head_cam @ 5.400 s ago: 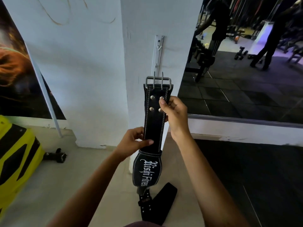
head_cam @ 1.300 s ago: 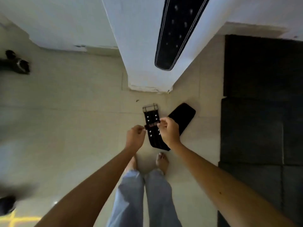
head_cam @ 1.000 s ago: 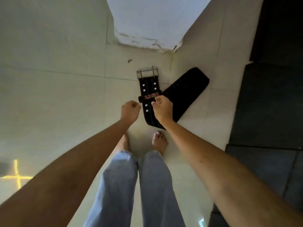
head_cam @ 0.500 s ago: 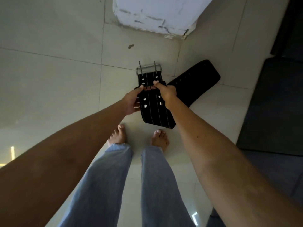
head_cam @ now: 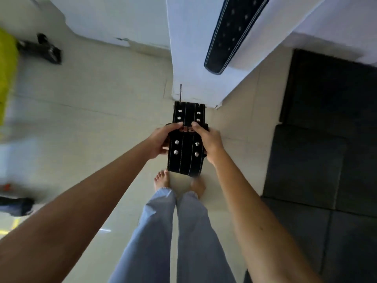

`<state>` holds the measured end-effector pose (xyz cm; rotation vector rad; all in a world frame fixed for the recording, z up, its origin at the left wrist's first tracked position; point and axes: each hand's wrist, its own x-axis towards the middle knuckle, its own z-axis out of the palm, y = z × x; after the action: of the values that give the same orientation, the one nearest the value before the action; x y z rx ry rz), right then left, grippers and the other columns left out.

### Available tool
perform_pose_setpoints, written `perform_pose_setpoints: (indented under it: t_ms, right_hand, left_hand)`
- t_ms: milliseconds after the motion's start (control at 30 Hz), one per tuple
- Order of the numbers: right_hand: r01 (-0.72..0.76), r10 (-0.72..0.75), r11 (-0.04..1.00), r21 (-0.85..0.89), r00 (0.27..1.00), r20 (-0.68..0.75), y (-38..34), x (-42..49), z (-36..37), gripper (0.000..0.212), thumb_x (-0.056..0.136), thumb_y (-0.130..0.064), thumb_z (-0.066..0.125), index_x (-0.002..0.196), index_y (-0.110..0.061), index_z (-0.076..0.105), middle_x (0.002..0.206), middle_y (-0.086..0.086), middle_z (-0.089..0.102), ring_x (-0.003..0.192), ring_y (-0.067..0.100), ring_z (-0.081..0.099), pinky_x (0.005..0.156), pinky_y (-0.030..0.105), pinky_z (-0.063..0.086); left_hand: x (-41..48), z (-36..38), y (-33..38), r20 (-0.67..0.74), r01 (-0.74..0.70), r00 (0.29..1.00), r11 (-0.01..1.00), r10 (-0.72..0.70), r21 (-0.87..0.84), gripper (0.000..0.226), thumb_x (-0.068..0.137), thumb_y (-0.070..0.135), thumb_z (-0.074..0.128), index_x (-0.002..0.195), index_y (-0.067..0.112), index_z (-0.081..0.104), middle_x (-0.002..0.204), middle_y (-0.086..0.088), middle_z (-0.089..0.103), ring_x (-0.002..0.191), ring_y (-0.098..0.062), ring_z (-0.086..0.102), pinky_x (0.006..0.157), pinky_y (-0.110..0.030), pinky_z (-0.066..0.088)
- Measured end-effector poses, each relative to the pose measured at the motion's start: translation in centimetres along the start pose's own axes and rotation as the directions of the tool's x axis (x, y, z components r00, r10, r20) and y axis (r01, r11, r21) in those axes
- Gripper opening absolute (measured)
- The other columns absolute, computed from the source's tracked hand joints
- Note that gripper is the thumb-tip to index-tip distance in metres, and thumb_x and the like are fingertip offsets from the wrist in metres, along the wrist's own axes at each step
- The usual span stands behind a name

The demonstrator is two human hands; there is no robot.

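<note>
I hold a black leather lifting belt [head_cam: 185,158] with silver rivets and white stitching off the floor, in front of my legs. My left hand [head_cam: 161,138] grips its left edge with the thumb on the strap loop. My right hand [head_cam: 206,138] grips the right edge the same way. A metal buckle prong sticks up at the belt's far end. The rest of the belt hangs below my hands, hidden behind the front part. A second black belt [head_cam: 234,31] hangs on the white pillar [head_cam: 189,58] above.
My bare feet stand on pale tiles [head_cam: 91,139]. Black rubber mats [head_cam: 322,139] cover the floor to the right. A small dumbbell [head_cam: 40,50] lies at the far left beside a yellow object [head_cam: 6,78]. Another dark object [head_cam: 16,205] lies at the left edge.
Both hands have lifted the belt off the floor and raised it. My view has tilted up, so the hanging belt and the dumbbell show again.
</note>
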<state>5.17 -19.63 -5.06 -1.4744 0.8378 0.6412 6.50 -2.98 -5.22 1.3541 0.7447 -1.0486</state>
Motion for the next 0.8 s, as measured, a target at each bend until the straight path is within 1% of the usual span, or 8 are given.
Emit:
perform_pose_setpoints:
  t_ms: [100, 233, 300, 367, 467, 533, 633, 800]
  right_hand:
    - [0.101, -0.101, 0.994, -0.036, 0.995, 0.003, -4.2, -7.2, -0.8, 0.036, 0.08, -0.04, 0.075, 0.1, -0.01, 0.072, 0.097, 0.013, 0.076, 0.09, 0.028, 0.073, 0.085, 0.044, 0.059]
    - [0.234, -0.234, 0.966, -0.113, 0.972, 0.012, -7.8, -16.0, -1.8, 0.035, 0.079, -0.041, 0.075, 0.097, -0.01, 0.071, 0.093, 0.007, 0.076, 0.088, 0.024, 0.074, 0.082, 0.04, 0.06]
    - [0.3, -0.303, 0.942, -0.149, 0.953, 0.005, -8.6, -19.8, -2.2, 0.037, 0.076, -0.046, 0.074, 0.096, -0.015, 0.071, 0.093, 0.003, 0.077, 0.087, 0.02, 0.074, 0.082, 0.041, 0.06]
    - [0.345, -0.35, 0.925, -0.159, 0.937, 0.001, -9.3, -23.2, -2.2, 0.041, 0.073, -0.051, 0.073, 0.097, -0.017, 0.071, 0.094, 0.001, 0.077, 0.087, 0.018, 0.073, 0.083, 0.042, 0.059]
    - [0.371, -0.376, 0.916, -0.153, 0.927, -0.004, -10.2, -27.0, -2.1, 0.04, 0.076, -0.048, 0.072, 0.098, -0.015, 0.07, 0.096, 0.003, 0.076, 0.087, 0.018, 0.073, 0.083, 0.041, 0.06]
    - [0.389, -0.393, 0.911, -0.137, 0.92, -0.002, -10.9, -28.8, -1.9, 0.04, 0.077, -0.046, 0.073, 0.1, -0.013, 0.069, 0.097, 0.005, 0.076, 0.088, 0.019, 0.073, 0.083, 0.04, 0.059]
    - [0.431, -0.431, 0.896, -0.104, 0.902, 0.027, -12.4, -30.7, -1.6, 0.042, 0.072, -0.047, 0.075, 0.099, -0.014, 0.071, 0.095, 0.004, 0.077, 0.088, 0.019, 0.074, 0.087, 0.044, 0.059]
    - [0.504, -0.504, 0.864, 0.023, 0.862, 0.053, -17.8, -32.7, -1.4, 0.032, 0.078, -0.034, 0.077, 0.1, -0.011, 0.073, 0.1, 0.012, 0.077, 0.093, 0.028, 0.074, 0.088, 0.048, 0.058]
  left_hand:
    - [-7.9, 0.5, 2.7, 0.017, -0.076, 0.997, 0.996, 0.075, 0.055, 0.051, 0.075, 0.051, 0.068, 0.11, 0.014, 0.069, 0.095, -0.006, 0.07, 0.084, -0.02, 0.066, 0.071, -0.032, 0.05]
    - [-16.8, 1.0, 3.9, 0.041, -0.227, 0.973, 0.974, 0.227, 0.02, 0.033, 0.078, 0.043, 0.07, 0.099, 0.016, 0.068, 0.088, -0.001, 0.068, 0.081, -0.018, 0.063, 0.069, -0.031, 0.049]
    - [-20.4, 1.3, 3.7, 0.059, -0.312, 0.948, 0.95, 0.312, -0.005, 0.038, 0.077, 0.039, 0.074, 0.103, 0.013, 0.067, 0.088, -0.002, 0.068, 0.079, -0.017, 0.062, 0.066, -0.029, 0.045]
    - [-23.2, 2.1, 3.5, 0.066, -0.387, 0.919, 0.921, 0.39, -0.054, 0.048, 0.074, 0.036, 0.076, 0.111, 0.007, 0.065, 0.094, -0.007, 0.07, 0.084, -0.022, 0.065, 0.068, -0.031, 0.048]
    - [-26.9, 3.3, 3.5, 0.02, -0.476, 0.875, 0.867, 0.484, -0.147, 0.041, 0.08, 0.026, 0.072, 0.107, -0.004, 0.065, 0.095, -0.018, 0.07, 0.083, -0.029, 0.068, 0.068, -0.031, 0.057]
    - [-29.0, 3.6, 4.0, 0.009, -0.517, 0.851, 0.841, 0.525, -0.16, 0.034, 0.083, 0.02, 0.069, 0.103, -0.008, 0.066, 0.093, -0.02, 0.071, 0.077, -0.028, 0.07, 0.068, -0.031, 0.059]
    - [-31.9, 3.3, 5.0, 0.007, -0.611, 0.787, 0.781, 0.617, -0.125, 0.027, 0.084, 0.016, 0.068, 0.099, -0.007, 0.067, 0.088, -0.018, 0.074, 0.075, -0.026, 0.072, 0.068, -0.031, 0.06]
    - [-35.9, 3.6, 7.0, -0.043, -0.729, 0.68, 0.668, 0.732, -0.151, 0.011, 0.084, 0.006, 0.066, 0.091, -0.002, 0.069, 0.075, -0.008, 0.076, 0.064, -0.019, 0.072, 0.06, -0.025, 0.057]
